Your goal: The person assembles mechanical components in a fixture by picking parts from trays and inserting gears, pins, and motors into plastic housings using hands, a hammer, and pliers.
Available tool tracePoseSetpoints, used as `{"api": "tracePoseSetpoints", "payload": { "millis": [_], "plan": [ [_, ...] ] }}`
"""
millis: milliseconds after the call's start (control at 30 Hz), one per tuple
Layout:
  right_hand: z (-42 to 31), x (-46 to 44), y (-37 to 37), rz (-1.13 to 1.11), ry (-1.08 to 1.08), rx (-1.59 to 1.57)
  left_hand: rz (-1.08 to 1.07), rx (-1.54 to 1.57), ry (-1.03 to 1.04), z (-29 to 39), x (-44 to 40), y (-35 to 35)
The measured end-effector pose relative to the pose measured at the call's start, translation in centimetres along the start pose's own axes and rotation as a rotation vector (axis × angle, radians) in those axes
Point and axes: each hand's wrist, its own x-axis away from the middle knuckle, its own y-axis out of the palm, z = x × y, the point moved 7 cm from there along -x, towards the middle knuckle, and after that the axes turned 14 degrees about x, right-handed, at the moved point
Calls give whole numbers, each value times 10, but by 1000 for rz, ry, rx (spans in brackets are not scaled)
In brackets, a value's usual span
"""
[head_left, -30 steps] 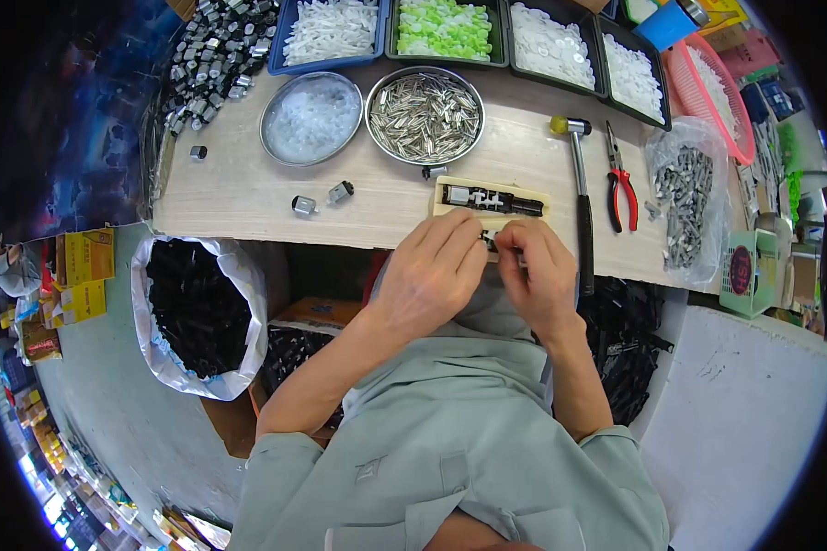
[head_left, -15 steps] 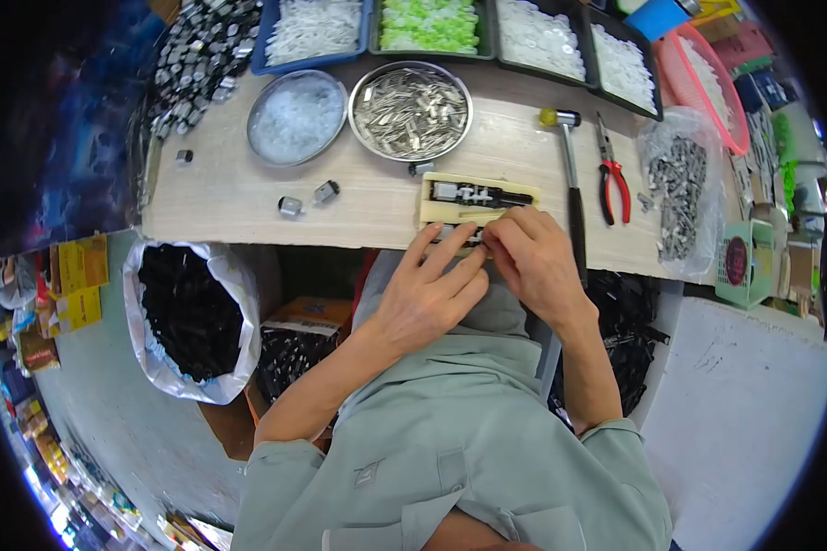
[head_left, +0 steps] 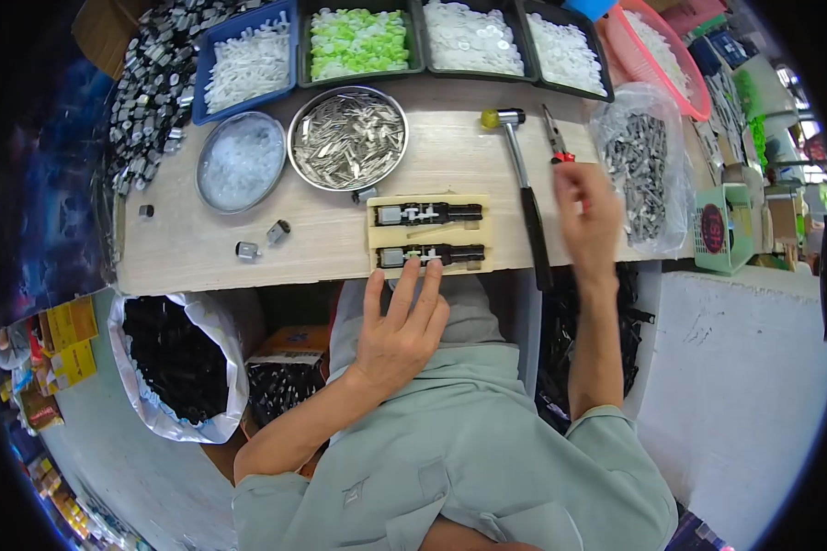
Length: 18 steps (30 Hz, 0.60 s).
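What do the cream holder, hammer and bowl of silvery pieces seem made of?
Cream holder: probably plastic, given its matte, even colour. Hammer: shaft looks like polished metal, with bright highlights; dull black grip, perhaps rubber; yellow face, likely plastic. Bowl: smooth metal, likely steel, judging by its shiny rim.

The pliers [head_left: 557,138] are partly hidden — behind the right hand [head_left: 591,211].

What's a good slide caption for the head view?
Left hand at a cream tray holding two black assemblies, right hand by pliers.
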Motion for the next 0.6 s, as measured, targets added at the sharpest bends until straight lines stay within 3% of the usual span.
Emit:
{"api": "tracePoseSetpoints", "payload": {
  "millis": [67,133,200,400,600],
  "plan": [
    [48,-4,-19,170,-25,328,22,74,51,-8,3,-2],
    [93,-1,-24,161,-49,525,27,184,123,-22,3,-8],
    [123,6,-19,142,-53,591,190,229,120,-33,-2,-23],
    [136,21,-9,120,-34,542,378,159,-182,-121,-79,-55],
    [158,16,-13,8,147,356,356,-22,-384,-192,-113,-57]
  ]
}}
